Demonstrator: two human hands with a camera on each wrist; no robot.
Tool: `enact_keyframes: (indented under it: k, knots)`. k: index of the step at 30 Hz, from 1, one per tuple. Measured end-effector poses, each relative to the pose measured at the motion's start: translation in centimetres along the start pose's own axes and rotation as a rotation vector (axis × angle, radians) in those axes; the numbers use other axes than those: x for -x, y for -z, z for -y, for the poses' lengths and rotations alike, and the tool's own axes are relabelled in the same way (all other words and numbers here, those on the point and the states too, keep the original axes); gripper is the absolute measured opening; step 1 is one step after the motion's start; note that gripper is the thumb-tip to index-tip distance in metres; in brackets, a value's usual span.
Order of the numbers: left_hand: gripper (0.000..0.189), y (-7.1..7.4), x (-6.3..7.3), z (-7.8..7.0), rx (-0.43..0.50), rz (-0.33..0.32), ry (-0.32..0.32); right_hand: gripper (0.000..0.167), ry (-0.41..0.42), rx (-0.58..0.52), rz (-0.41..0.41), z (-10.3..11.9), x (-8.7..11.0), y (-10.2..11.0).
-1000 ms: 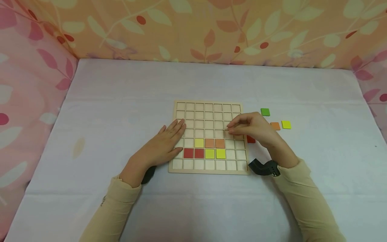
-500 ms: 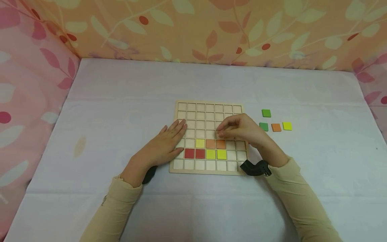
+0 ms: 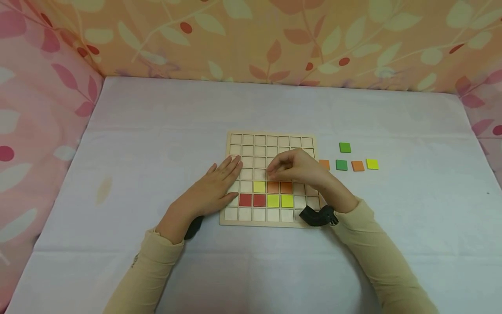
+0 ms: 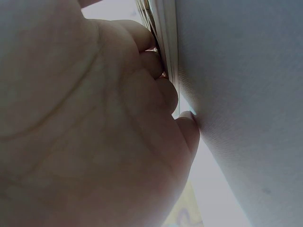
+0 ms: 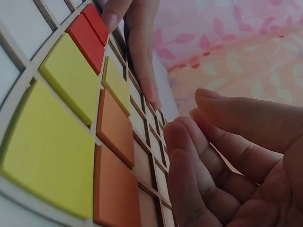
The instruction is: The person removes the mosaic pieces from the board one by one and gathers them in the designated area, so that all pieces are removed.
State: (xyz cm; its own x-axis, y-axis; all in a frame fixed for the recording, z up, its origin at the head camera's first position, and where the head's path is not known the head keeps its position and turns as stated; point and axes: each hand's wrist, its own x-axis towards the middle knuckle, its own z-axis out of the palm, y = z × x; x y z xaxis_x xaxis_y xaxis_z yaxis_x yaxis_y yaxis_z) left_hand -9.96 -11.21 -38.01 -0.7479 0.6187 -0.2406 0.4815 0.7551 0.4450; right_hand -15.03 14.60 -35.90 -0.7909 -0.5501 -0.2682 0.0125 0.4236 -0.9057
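Observation:
A pale wooden grid board [image 3: 270, 224] lies on the cloth. My left hand [image 3: 213, 187] rests flat along its left edge, fingers stretched over the outer cells. In the left wrist view the palm [image 4: 90, 123] is beside the board's side. My right hand [image 3: 300, 170] hovers over the middle with thumb and fingers curled toward each other, just above two orange tiles [image 3: 286, 188]; I cannot tell whether a tile is between the fingertips [image 5: 177, 135]. Left of the orange pair is a yellow tile [image 3: 259, 187]. The row below has two red tiles [image 3: 245, 200] and two yellow tiles [image 3: 287, 201].
Right of the board lie loose tiles: a light green one [image 3: 345, 147], a darker green one [image 3: 341, 165], an orange one [image 3: 357, 166], a yellow one [image 3: 372, 164] and another orange one [image 3: 323, 165] at the board's edge. Patterned fabric walls [image 3: 270, 39] surround the white cloth [image 3: 164, 113].
My right hand has moved left across the board from its right side, uncovering a green and an orange tile on the cloth. My left hand stays in place on the board.

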Motion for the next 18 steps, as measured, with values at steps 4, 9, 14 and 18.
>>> enact_keyframes:
  k: [4,9,14,18]
  knots:
    - [0.069,-0.15,-0.06,0.05,-0.001,0.006,0.006,0.012,0.016,0.007,0.024,-0.15,-0.42,-0.30]
    - [0.069,-0.20,-0.13,0.08,-0.006,0.009,0.008,0.012,0.022,0.013,0.057,-0.29,-0.73,-0.64]
    - [0.070,-0.16,-0.16,0.08,-0.010,0.013,0.010,0.013,0.021,0.029,0.091,-0.46,-0.94,-0.91]
    - [0.070,-0.11,-0.17,0.11,-0.010,0.013,0.011,0.013,0.020,0.064,0.094,-0.56,-1.07,-1.07]
